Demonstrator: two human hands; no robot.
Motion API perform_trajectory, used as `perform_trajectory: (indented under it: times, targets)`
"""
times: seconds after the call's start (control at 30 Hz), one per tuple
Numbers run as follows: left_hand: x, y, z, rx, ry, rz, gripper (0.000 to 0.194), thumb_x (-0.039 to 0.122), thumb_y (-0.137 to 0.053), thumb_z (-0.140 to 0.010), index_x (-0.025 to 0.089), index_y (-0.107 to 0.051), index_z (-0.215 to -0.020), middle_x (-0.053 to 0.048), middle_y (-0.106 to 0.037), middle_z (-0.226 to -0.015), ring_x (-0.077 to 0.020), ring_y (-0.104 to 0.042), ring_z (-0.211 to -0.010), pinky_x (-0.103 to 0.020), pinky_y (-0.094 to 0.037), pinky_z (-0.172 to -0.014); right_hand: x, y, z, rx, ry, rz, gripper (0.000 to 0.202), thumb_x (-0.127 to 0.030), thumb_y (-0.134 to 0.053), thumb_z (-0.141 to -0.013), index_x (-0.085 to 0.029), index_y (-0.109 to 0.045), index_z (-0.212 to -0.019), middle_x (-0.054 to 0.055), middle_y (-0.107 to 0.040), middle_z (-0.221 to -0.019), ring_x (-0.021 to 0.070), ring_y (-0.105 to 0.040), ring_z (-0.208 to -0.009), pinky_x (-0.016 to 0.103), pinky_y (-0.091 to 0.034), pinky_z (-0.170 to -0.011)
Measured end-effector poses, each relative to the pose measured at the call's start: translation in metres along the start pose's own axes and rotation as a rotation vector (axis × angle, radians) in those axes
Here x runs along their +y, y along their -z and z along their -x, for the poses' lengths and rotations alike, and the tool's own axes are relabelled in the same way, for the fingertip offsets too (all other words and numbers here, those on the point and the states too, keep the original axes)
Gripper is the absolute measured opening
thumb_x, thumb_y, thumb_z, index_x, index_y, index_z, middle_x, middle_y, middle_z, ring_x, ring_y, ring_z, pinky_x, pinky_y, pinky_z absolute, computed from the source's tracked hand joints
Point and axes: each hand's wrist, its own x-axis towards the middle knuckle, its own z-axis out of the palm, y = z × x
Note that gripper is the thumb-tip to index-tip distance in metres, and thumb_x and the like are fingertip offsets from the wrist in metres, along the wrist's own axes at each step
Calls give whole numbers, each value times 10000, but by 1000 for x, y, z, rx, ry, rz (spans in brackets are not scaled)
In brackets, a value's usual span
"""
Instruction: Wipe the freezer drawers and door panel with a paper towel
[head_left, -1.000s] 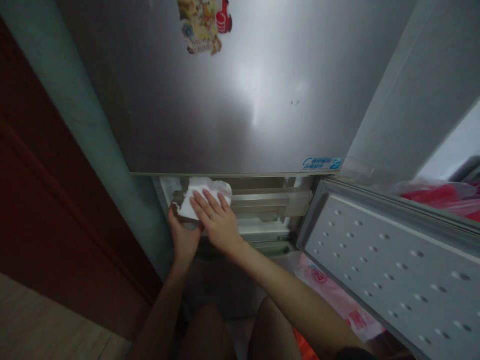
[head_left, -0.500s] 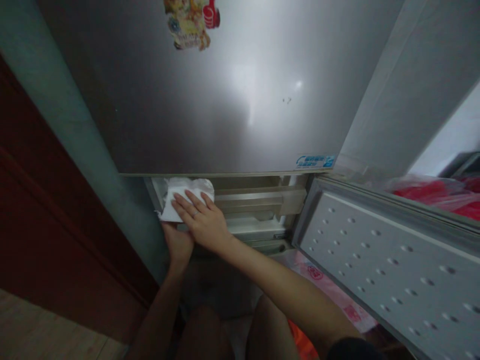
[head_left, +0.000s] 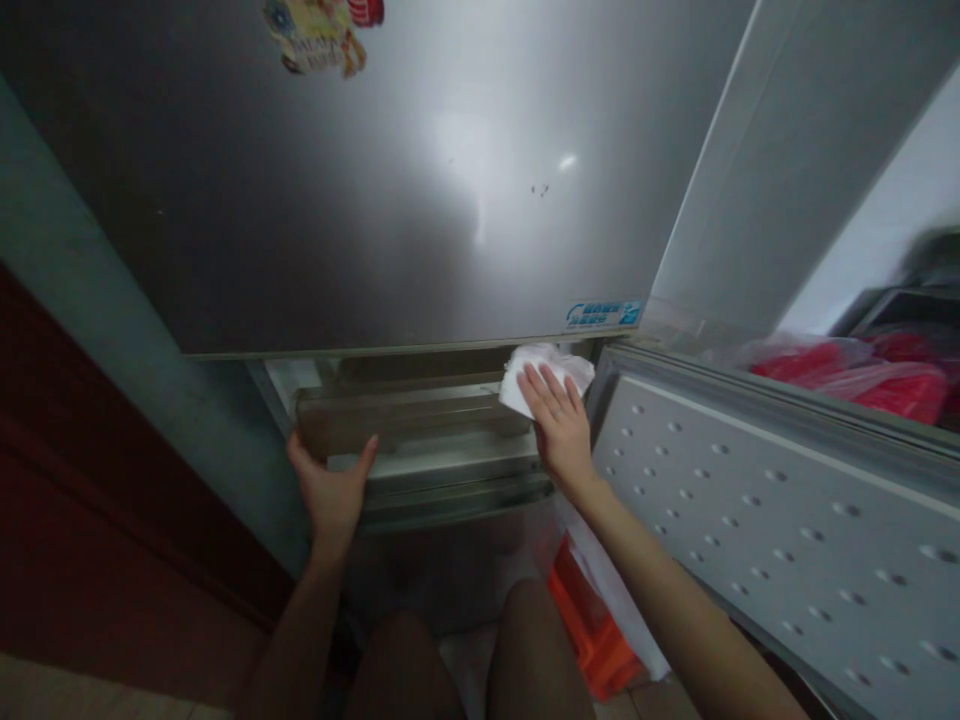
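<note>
A translucent freezer drawer point(head_left: 420, 418) sits in the lower compartment of the refrigerator. At its left end, my left hand point(head_left: 330, 495) cups the lower corner, thumb stretched along the front and the other fingers partly hidden by the edge. My right hand point(head_left: 564, 430) presses a folded white cloth point(head_left: 536, 370) against the drawer's right end, with fingers laid over the cloth. Whether it is fabric or paper I cannot tell.
The shut upper refrigerator door point(head_left: 420, 200) hangs just above my hands. On the right, the lower door point(head_left: 757, 500) is swung open. An orange plastic item point(head_left: 592, 640) lies on the floor by my knee. Red bags point(head_left: 847, 375) are beyond the lower door.
My right hand has moved with the cloth from the drawer's left end to its right end. My left hand, formerly beneath the cloth, now shows at the left corner. The view has shifted.
</note>
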Motion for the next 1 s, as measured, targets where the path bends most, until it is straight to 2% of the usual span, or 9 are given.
perform_trajectory:
  times: [0.1, 0.2, 0.37, 0.5, 0.7, 0.77, 0.9, 1.0]
  targets:
    - [-2, 0, 0, 2, 6, -6, 894, 294, -861, -599, 201, -385, -1350, -160, -493, -1437, -266, -505, -1314, -446, -375, -1132, 20, 5, 8, 43, -90, -32, 613, -80, -302, -978, -274, -191, -1548, 73, -435, -1516, 181, -272, -1474, 486, -251, -1195]
    - [-3, 1, 0, 3, 13, -18, 916, 307, -861, -600, 194, -370, -1365, -169, -472, -1456, -267, -494, -1323, -445, -370, -1135, 30, 5, 11, 97, -168, -103, 619, -68, -297, -969, -288, -216, -1542, 71, -385, -1547, 186, -242, -1484, 498, -279, -1189]
    - [-2, 1, 1, 4, 26, -29, 926, 319, -858, -611, 188, -362, -1381, -177, -464, -1454, -278, -486, -1327, -456, -367, -1136, 21, -5, 13, 151, -262, -104, 606, -109, -322, -984, -322, -205, -1539, 75, -372, -1553, 202, -240, -1486, 554, -248, -1183]
    - [-5, 0, 1, 11, 6, -13, 892, 309, -863, -609, 193, -396, -1359, -169, -491, -1429, -272, -503, -1309, -451, -382, -1124, -8, -14, 10, 114, -220, -92, 625, -98, -304, -984, -311, -147, -1550, 85, -384, -1545, 201, -210, -1494, 572, -209, -1186]
    - [-7, -2, 3, 32, 32, 20, 894, 296, -864, -604, 178, -391, -1353, -188, -502, -1416, -274, -520, -1292, -457, -391, -1114, -64, -29, -10, 90, -62, -149, 624, -92, -300, -989, -260, -112, -1559, 85, -440, -1511, 178, -198, -1497, 513, -182, -1211]
    - [-7, -3, 3, 33, 35, 41, 881, 295, -861, -609, 186, -392, -1347, -179, -509, -1410, -266, -520, -1293, -444, -396, -1112, -83, -36, -18, 73, -16, -168, 598, -113, -314, -994, -234, -152, -1557, 79, -456, -1501, 166, -185, -1499, 485, -165, -1222]
    - [-9, -4, 5, 56, 24, 70, 846, 266, -854, -598, 197, -416, -1318, -177, -493, -1421, -255, -509, -1302, -413, -389, -1116, -119, -51, -34, -26, 103, -175, 507, -170, -344, -1000, -206, -338, -1506, 35, -428, -1521, 163, -168, -1503, 434, -138, -1241]
    - [-14, -5, 8, 64, 39, 95, 830, 232, -830, -600, 219, -416, -1318, -166, -509, -1408, -261, -533, -1269, -445, -411, -1095, -144, -57, -51, -109, 210, -189, 495, -185, -369, -993, -206, -372, -1488, 19, -359, -1558, 178, -187, -1500, 434, -197, -1231]
